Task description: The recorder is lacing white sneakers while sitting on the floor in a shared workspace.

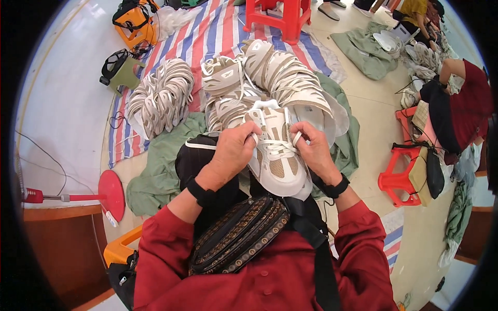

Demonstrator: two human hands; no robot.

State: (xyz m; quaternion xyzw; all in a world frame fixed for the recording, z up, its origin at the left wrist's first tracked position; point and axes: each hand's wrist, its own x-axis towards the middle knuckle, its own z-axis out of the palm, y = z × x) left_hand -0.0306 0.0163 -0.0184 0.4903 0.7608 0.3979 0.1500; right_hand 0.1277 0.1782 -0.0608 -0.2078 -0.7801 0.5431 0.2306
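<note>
A white and beige sneaker [277,166] rests on my lap, toe toward me. My left hand [234,149] pinches a white shoelace [275,150] at the sneaker's left eyelets. On the right side, my right hand [313,147] grips the other lace end, looped around a finger. Both wrists wear black bands. The laces cross the tongue in several rows.
A heap of matching sneakers [270,78] lies ahead on green cloth [161,166] and a striped mat [207,31]. A second stack [163,96] sits to the left. Red stools [275,15] [402,176] stand ahead and right. Another person [459,98] sits at far right. A red fan base [111,194] stands left.
</note>
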